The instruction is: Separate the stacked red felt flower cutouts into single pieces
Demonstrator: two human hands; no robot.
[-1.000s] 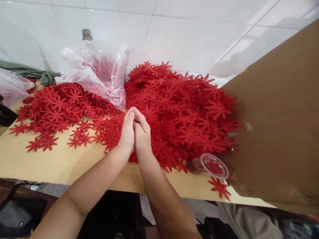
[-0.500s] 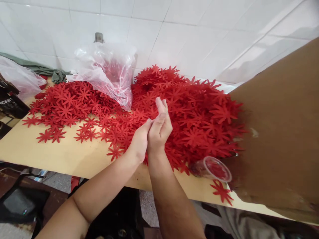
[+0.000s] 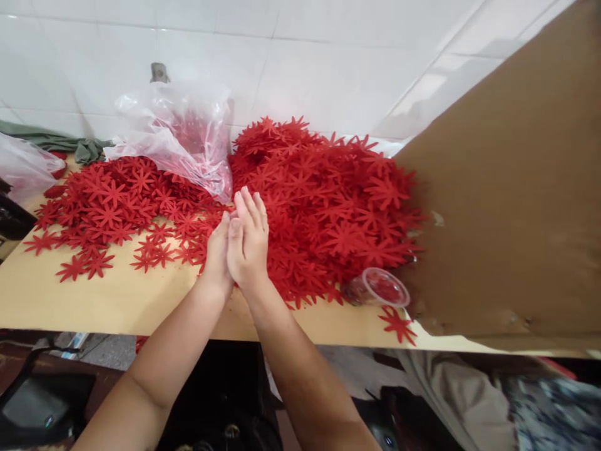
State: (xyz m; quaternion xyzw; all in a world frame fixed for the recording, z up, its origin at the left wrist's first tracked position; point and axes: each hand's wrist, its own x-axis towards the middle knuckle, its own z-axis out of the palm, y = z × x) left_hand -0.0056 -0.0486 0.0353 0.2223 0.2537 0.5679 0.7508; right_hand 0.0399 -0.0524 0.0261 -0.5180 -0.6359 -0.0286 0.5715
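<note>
While L hand (image 3: 217, 254) touches R hand (image 3: 250, 243), R unclenched, fingers straight; L's openness, anything btwn palms unclear.

At your twelve o'clock stands a glossy white tiled wall (image 3: 328, 75), with brighter reflected light between one and two. A small grey fixture (image 3: 159, 72) is on it between ten and eleven. Your pale table (image 3: 94, 300) stretches below the wall. A big brown board (image 3: 507, 188) stands at three; speckled grey floor (image 3: 110, 351) shows at eight.
</note>
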